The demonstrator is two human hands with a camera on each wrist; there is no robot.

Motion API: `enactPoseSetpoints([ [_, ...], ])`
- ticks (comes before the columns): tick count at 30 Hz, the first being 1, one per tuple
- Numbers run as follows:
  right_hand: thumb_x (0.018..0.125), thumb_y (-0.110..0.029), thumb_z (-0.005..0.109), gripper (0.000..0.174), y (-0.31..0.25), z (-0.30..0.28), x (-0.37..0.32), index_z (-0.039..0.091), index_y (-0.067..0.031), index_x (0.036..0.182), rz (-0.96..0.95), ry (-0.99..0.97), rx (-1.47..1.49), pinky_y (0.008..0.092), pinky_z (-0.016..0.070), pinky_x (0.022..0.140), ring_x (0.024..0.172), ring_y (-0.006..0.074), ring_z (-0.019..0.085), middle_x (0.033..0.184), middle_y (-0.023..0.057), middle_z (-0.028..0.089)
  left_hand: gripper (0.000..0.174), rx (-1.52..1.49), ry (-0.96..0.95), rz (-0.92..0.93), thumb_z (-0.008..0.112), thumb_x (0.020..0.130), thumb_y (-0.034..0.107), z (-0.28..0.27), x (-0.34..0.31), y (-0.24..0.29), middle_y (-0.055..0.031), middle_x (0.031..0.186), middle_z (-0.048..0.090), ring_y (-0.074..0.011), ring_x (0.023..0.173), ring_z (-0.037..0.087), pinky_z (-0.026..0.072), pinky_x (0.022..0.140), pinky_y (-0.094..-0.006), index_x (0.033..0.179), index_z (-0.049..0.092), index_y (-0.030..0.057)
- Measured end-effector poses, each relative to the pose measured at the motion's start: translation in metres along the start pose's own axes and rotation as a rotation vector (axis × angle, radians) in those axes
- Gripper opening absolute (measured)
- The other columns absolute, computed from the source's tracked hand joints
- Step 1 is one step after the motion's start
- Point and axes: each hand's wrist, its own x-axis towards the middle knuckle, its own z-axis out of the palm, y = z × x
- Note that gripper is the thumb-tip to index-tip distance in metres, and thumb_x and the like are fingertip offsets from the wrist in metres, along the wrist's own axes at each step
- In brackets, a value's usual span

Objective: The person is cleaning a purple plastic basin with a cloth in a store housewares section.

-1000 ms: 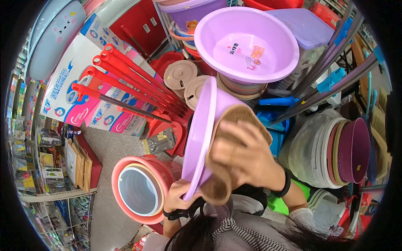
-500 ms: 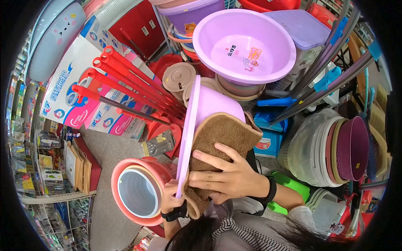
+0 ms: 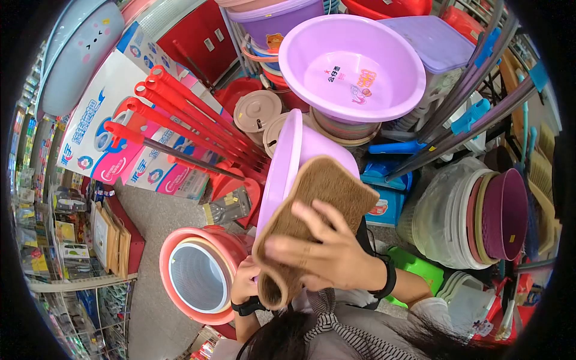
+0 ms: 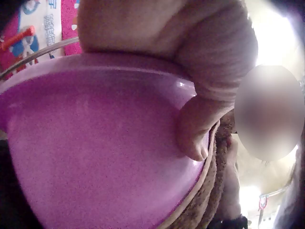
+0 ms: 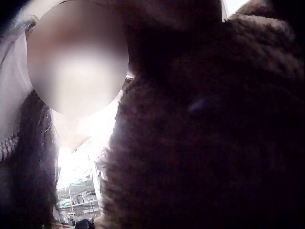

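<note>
A light purple plastic basin [image 3: 281, 171] is tipped on its side in front of my body. My left hand [image 3: 244, 282] grips its rim at the lower edge; in the left wrist view the thumb [image 4: 194, 126] lies against the basin wall [image 4: 95, 143]. A brown cloth with a tan bound edge [image 3: 333, 186] covers the near outer side of the basin. Spread over it, my right hand [image 3: 339, 255] presses on the cloth, its fingers extended and partly blurred. Dark brown pile of the cloth [image 5: 205, 152] fills most of the right wrist view.
Another purple basin [image 3: 354, 69] sits on stacked buckets ahead. Red-handled poles [image 3: 186, 120] lean at the left, grey poles [image 3: 462, 120] at the right. Nested pink and white baskets [image 3: 198, 273] stand on the floor, lower left. Stacked bins [image 3: 474, 216] stand on the right.
My right hand and the brown cloth have shifted over the basin's outer side, with the cloth now spread wider and lower over the rim. The left hand keeps its grip on the basin.
</note>
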Motion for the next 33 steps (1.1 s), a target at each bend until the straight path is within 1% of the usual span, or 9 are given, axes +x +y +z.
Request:
enactPoseSetpoints([
  [4,0.058,-0.037,0.073,0.075,-0.003,0.009,-0.013,0.060,-0.0279,0.131,-0.057,-0.058,-0.055,0.0531,0.0271,0.111,0.139,0.0284,0.032,0.142,-0.0143,0.048,0.027,-0.051,-0.030,0.018,0.080,0.068,0.015,-0.003,-0.009,-0.011,-0.0131,0.077,0.066,-0.0306,0.073,0.065,0.0492,0.068,-0.0355,0.081,0.064,-0.0029],
  [11,0.051,-0.046,0.072,0.088,-0.017,0.023,-0.011,0.053,-0.0338,0.136,-0.097,-0.070,-0.305,0.0483,0.0259,0.114,0.138,0.0222,0.032,0.143,-0.0177,0.044,0.050,0.095,0.561,-0.225,0.076,0.070,0.008,0.037,0.001,0.046,-0.0152,0.091,0.069,-0.0238,0.081,0.068,0.0512,0.075,-0.0323,0.115,0.060,-0.0077],
  [13,0.055,-0.049,0.072,0.089,-0.024,0.036,-0.014,0.048,-0.0345,0.140,-0.142,-0.102,-0.271,0.0462,0.0228,0.116,0.139,0.0178,0.030,0.143,-0.0200,0.042,0.048,0.725,-0.001,-0.731,0.032,0.103,0.025,0.040,-0.010,0.073,-0.0116,0.136,0.050,-0.0174,0.129,0.044,0.0346,0.110,-0.0308,0.143,0.032,-0.0013],
  [14,0.056,-0.049,0.071,0.087,-0.025,0.038,-0.014,0.049,-0.0358,0.139,-0.140,-0.097,-0.300,0.0461,0.0224,0.116,0.139,0.0171,0.029,0.143,-0.0208,0.042,0.048,0.727,0.008,-0.736,0.032,0.103,0.025,0.037,-0.012,0.070,-0.0116,0.136,0.050,-0.0174,0.129,0.044,0.0346,0.110,-0.0308,0.143,0.032,-0.0013],
  [17,0.056,-0.049,0.071,0.085,-0.018,0.031,-0.009,0.049,-0.0385,0.138,-0.163,-0.076,-0.349,0.0460,0.0216,0.117,0.139,0.0160,0.029,0.143,-0.0220,0.042,0.041,0.437,0.386,-0.107,0.077,0.068,0.015,0.026,-0.015,0.042,-0.0136,0.081,0.068,-0.0283,0.072,0.068,0.0510,0.070,-0.0334,0.101,0.065,-0.0076],
  [21,0.050,-0.039,0.073,0.083,-0.006,0.009,-0.001,0.056,-0.0400,0.131,-0.097,-0.020,-0.356,0.0469,0.0226,0.117,0.138,0.0180,0.032,0.140,-0.0215,0.045,0.034,0.544,0.463,0.017,0.078,0.064,0.010,0.022,0.002,0.050,-0.0127,0.073,0.067,-0.0300,0.070,0.067,0.0509,0.070,-0.0359,0.093,0.068,-0.0054],
  [26,0.087,-0.028,0.049,0.046,0.029,-0.030,0.009,0.057,-0.0038,0.126,0.120,0.003,-0.161,0.0520,0.0235,0.113,0.139,0.0358,0.032,0.143,0.0078,0.047,0.027,0.375,0.347,0.068,0.079,0.061,0.006,0.011,0.005,0.053,-0.0126,0.063,0.063,-0.0259,0.051,0.060,0.0463,0.052,-0.0330,0.083,0.069,-0.0051],
  [30,0.086,-0.015,0.047,0.041,0.064,-0.021,0.016,0.055,0.0101,0.117,0.212,0.233,0.116,0.0527,0.0252,0.111,0.137,0.0440,0.033,0.136,0.0279,0.046,0.024,0.298,0.324,0.019,0.079,0.061,0.006,0.009,0.010,0.055,-0.0118,0.058,0.061,-0.0235,0.048,0.057,0.0430,0.050,-0.0321,0.079,0.068,-0.0063],
  [33,0.097,-0.031,0.040,0.048,0.059,-0.015,0.017,0.056,0.0033,0.127,0.170,0.228,0.118,0.0481,0.0212,0.114,0.138,0.0427,0.030,0.142,0.0252,0.042,0.023,0.303,0.344,0.058,0.078,0.060,0.006,-0.003,0.007,0.045,-0.0108,0.058,0.060,-0.0225,0.048,0.056,0.0421,0.049,-0.0315,0.077,0.068,-0.0055],
])
